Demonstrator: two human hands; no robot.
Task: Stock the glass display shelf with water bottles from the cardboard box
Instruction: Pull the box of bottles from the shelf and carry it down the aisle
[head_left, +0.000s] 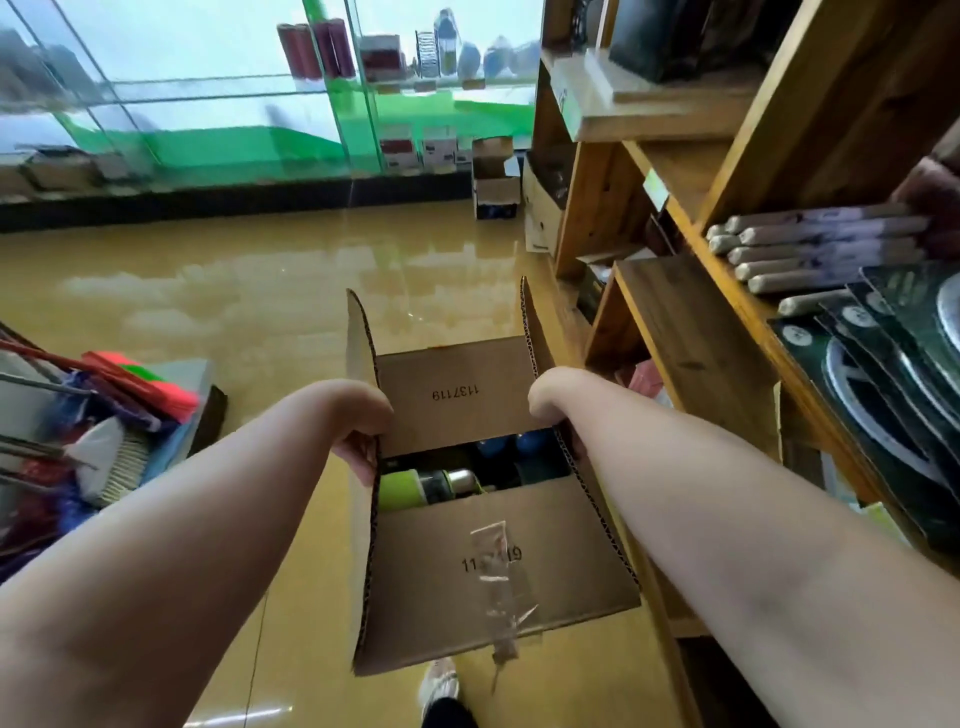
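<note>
- Brown corrugated cardboard box (483, 545) held off the glossy tan floor (208, 291), flaps open, in front of the body.
- Left hand (358, 431) gripping the box's left side flap, fingers (363, 460) clamped over its edge.
- Right hand (550, 405) gripping the right side flap; hold looks firm, though its fingers mostly hidden behind the cardboard.
- Inside, partly covered by the near and far flaps: a lime-green water bottle with a dark middle and metal cap (423, 486) lying on its side, plus blue rounded bottle tops (514, 444) further back.
- Glass display shelf with green edging (322, 88) well apart across the floor, already carrying a few blurred items.
- Wooden shelving unit (675, 171) close on the right.
- Risk: whole load probably hanging from two thin flaps; possible tearing or folding of the cardboard, dropping the box.
- Risk: loose bottles rolling and shifting weight to one side, tilting the box.
- Risk: clipping the wooden shelving with the right flap or elbow while walking.
- Risk: slipping on the shiny floor; cluttered brooms and brushes (104, 426) lying near on the left.
</note>
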